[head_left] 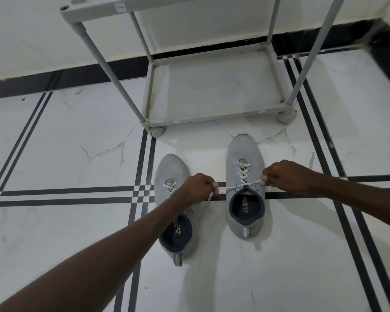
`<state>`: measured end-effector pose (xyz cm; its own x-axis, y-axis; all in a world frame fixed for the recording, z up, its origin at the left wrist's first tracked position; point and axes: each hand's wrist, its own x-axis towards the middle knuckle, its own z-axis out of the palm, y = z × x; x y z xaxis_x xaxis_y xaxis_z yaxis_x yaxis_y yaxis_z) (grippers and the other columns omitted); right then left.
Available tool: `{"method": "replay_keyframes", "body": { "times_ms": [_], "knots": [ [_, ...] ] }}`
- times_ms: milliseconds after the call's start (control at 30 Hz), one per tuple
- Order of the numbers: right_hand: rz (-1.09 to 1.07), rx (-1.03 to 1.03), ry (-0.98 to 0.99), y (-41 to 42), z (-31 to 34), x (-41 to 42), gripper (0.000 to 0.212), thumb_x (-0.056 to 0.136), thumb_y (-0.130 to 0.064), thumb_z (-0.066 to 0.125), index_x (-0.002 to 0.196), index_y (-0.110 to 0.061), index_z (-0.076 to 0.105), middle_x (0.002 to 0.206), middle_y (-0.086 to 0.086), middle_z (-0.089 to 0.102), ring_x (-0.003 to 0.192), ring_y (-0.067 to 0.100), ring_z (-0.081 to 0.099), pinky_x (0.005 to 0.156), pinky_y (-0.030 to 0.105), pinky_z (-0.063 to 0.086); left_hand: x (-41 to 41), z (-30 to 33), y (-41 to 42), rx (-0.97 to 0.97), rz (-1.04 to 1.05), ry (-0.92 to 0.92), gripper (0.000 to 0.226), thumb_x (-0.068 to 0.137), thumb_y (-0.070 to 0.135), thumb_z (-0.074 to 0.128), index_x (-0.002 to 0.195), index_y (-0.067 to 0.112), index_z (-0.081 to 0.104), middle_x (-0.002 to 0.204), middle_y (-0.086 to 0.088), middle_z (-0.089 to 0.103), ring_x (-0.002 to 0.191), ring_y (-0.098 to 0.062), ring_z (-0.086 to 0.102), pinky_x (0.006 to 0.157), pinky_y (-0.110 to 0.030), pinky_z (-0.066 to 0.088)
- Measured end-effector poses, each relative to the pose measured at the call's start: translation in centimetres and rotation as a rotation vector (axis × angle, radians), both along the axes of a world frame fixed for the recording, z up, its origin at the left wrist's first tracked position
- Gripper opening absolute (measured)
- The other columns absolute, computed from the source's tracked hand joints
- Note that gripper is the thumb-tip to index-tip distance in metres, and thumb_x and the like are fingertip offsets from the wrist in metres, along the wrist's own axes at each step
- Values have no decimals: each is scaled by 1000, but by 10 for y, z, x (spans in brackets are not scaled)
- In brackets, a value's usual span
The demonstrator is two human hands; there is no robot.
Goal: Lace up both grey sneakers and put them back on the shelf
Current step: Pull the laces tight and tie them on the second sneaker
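Two grey sneakers stand side by side on the tiled floor, toes pointing at the shelf. The right sneaker (pixel 244 154) has a white lace (pixel 229 188) crossed up its front, and the two lace ends are pulled taut sideways. My left hand (pixel 198 188) is closed on the left end, hovering over the left sneaker (pixel 170 168). My right hand (pixel 286 176) is closed on the right end, just right of the right sneaker. The left sneaker's lace is partly hidden under my left hand and forearm.
A pale grey wheeled shelf (pixel 212 117) stands just beyond the sneakers, its lowest tier bare, with upright posts rising to an upper tier. A white wall with black skirting runs behind it. The floor is white marble tile with dark stripes.
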<state>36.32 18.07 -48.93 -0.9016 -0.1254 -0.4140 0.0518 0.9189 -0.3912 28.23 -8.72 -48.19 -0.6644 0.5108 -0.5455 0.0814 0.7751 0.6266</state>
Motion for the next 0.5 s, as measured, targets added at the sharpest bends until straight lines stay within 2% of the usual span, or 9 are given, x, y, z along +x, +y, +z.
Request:
{"method": "replay_keyframes", "body": {
  "times_ms": [67, 133, 200, 300, 367, 433, 500],
  "knots": [
    [-125, -139, 24, -3, 15, 2, 36, 99, -27, 47, 69, -9, 55, 69, 6, 62, 66, 19, 58, 66, 34, 42, -2, 9, 1, 174, 150, -192, 23, 96, 18, 55, 78, 12, 68, 62, 0, 57, 53, -12, 51, 53, -20, 42],
    [-315, -389, 20, -5, 30, 4, 34, 99, -24, 49, 70, -9, 59, 71, 6, 67, 61, 15, 59, 63, 30, 47, -3, 19, 5, 336, 243, -294, 21, 96, 23, 59, 83, 9, 65, 75, -8, 61, 69, -18, 56, 62, -23, 49],
    [-468, -613, -49, -9, 41, 5, 31, 100, -22, 49, 76, -7, 63, 82, 2, 73, 66, 13, 62, 60, 23, 48, -6, 30, 11, 452, 302, -375, 18, 96, 23, 59, 87, 8, 65, 92, -13, 67, 86, -19, 62, 75, -26, 53],
    [-554, -884, -189, -19, 44, 7, 26, 102, -19, 46, 86, -4, 61, 100, 0, 76, 72, 21, 63, 56, 24, 47, -8, 37, 27, 560, 366, -538, 19, 93, 17, 51, 80, 11, 64, 110, -17, 71, 100, -21, 66, 84, -31, 50],
    [-525, -935, -201, -26, 41, 8, 25, 102, -17, 46, 93, 2, 59, 96, 6, 75, 65, 23, 58, 54, 28, 44, -7, 37, 38, 577, 384, -597, 17, 91, 16, 51, 85, 8, 64, 108, -19, 68, 96, -24, 65, 83, -31, 48],
    [-477, -900, -132, -31, 40, 8, 19, 101, -15, 47, 97, -3, 61, 89, 15, 71, 59, 19, 52, 55, 30, 41, -6, 32, 46, 520, 385, -534, 20, 89, 22, 59, 95, 6, 70, 96, -16, 68, 84, -22, 64, 79, -32, 49],
    [-462, -843, -61, -36, 38, 9, 17, 101, -13, 46, 96, -13, 62, 84, 18, 68, 56, 16, 49, 53, 28, 41, -4, 24, 52, 464, 408, -432, 23, 88, 28, 68, 93, 7, 75, 76, -10, 67, 67, -18, 59, 63, -28, 48]
  ]
}}
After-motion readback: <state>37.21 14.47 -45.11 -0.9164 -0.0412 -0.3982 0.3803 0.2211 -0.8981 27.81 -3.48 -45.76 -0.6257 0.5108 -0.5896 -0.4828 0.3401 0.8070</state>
